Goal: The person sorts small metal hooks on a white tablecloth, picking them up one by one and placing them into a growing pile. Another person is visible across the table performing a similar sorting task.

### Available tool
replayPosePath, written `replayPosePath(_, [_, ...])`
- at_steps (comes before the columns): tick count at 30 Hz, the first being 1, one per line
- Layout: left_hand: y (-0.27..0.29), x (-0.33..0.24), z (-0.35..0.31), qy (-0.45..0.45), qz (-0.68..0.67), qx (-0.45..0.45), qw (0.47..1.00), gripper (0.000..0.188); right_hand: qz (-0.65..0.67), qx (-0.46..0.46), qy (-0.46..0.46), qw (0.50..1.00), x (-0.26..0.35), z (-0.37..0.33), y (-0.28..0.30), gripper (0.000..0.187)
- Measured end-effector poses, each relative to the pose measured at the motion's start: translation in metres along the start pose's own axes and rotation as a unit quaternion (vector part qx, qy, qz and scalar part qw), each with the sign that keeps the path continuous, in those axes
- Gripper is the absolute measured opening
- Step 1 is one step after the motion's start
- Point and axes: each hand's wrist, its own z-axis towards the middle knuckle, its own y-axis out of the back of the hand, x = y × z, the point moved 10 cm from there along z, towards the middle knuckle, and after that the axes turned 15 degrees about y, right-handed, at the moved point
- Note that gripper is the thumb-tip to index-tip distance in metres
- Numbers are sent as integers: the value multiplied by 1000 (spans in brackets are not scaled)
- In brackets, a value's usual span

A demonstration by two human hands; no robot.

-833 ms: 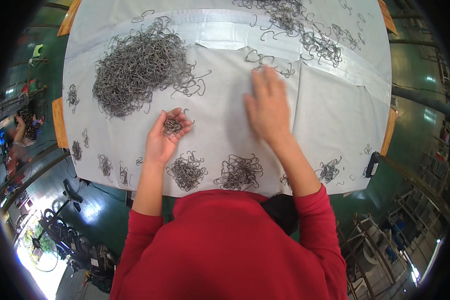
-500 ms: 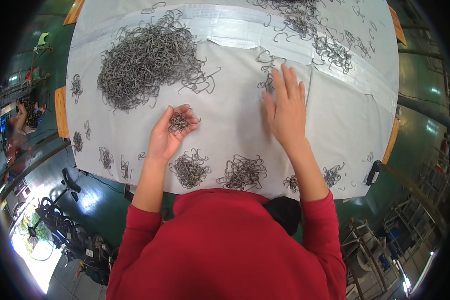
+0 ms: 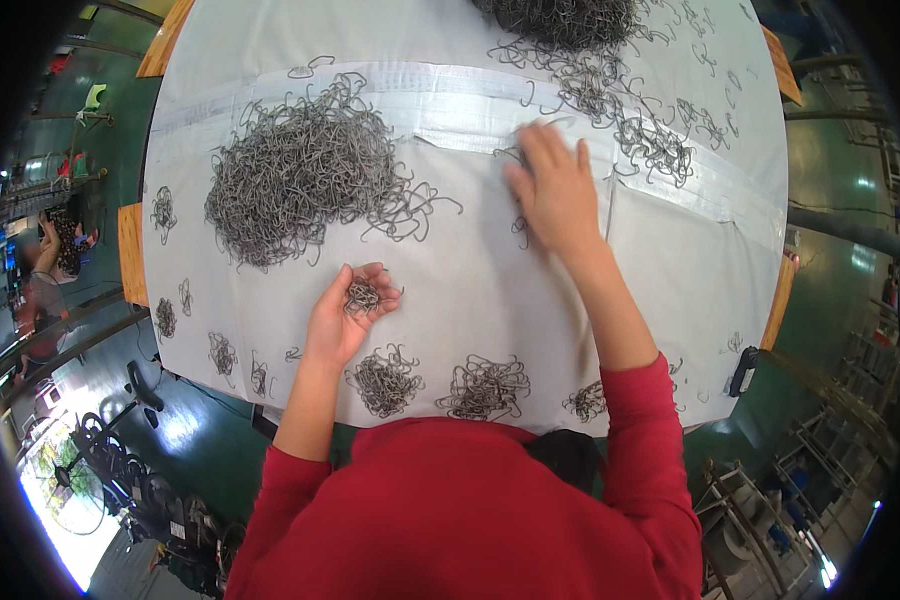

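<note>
My left hand (image 3: 336,325) is palm up, fingers curled round a small bunch of bent grey wire hooks (image 3: 361,295). It hovers over the cloth-covered table (image 3: 450,290), below a large heap of the same hooks (image 3: 305,175). To the right, my right hand (image 3: 562,200) is palm down with fingers stretched out, reaching over a few loose hooks (image 3: 519,232). Its fingers partly cover more hooks near the shiny tape strip (image 3: 450,125). I see nothing held in the right hand.
Small hook piles (image 3: 385,380) line the near edge, with another pile (image 3: 485,387) beside them. Little clusters (image 3: 222,353) lie along the left side. A dark heap (image 3: 570,22) and scattered hooks (image 3: 655,145) occupy the far right. A small black object (image 3: 744,372) sits at the right edge.
The view has shifted, so the table appears lower. My right hand has moved left over the loose hooks, its fingers now covering some. The left hand still holds its bunch.
</note>
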Motion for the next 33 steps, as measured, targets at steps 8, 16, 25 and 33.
replayPosePath(8, [-2,0,-1,-3,15,2,1000,41,-81,-124,-34,988,-68,7,31,34])
replayPosePath(16, [-2,-2,0,-12,15,9,1000,42,-73,-81,21,994,-41,6,45,29])
replayPosePath(25, [-4,-3,-1,-12,22,-9,1000,42,-36,-23,77,996,-35,29,19,23])
replayPosePath(33, [-3,1,0,-12,12,6,1000,42,208,-79,-57,973,-64,24,57,15])
